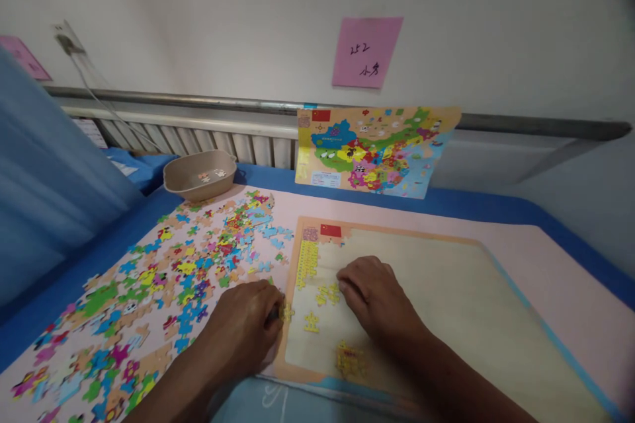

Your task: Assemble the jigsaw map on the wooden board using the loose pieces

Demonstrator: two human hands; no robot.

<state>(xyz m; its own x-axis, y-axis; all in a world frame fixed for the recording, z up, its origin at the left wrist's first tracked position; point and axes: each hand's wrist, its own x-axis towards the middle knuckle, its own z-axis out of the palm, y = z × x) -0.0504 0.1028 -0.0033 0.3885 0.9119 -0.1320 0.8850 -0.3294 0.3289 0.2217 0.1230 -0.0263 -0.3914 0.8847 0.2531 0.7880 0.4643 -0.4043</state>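
Fingers of the left hand curl together, pinching a small yellow puzzle piece at the tray's 9 o'clock edge. The right hand lies flat, fingers together, pressing a yellow piece cluster onto the puzzle tray, a smooth pale board with an orange rim. Glossy loose pieces, knobbed and many-coloured, scatter at 9 o'clock. At 11 o'clock a beige plastic bowl holds a few pieces.
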